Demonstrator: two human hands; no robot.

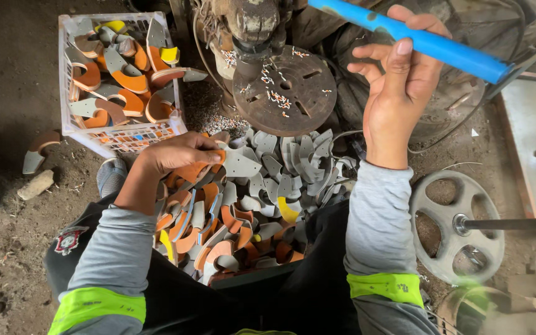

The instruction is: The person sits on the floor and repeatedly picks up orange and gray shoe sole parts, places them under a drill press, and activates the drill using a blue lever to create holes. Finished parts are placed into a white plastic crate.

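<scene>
A heap of grey and orange cut pieces [262, 198] fills the frame's centre, crowded against the round metal plate [285, 90] above. The white crate [69, 127] sits upper left. Left hand [178, 155] pinches a grey piece [240, 164] at the heap's upper edge; right hand [401, 87] grips the blue lever [417, 40], upper right.

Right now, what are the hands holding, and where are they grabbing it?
The right hand grips the blue handle partway along. The left hand pinches a grey piece by its edge.
</scene>
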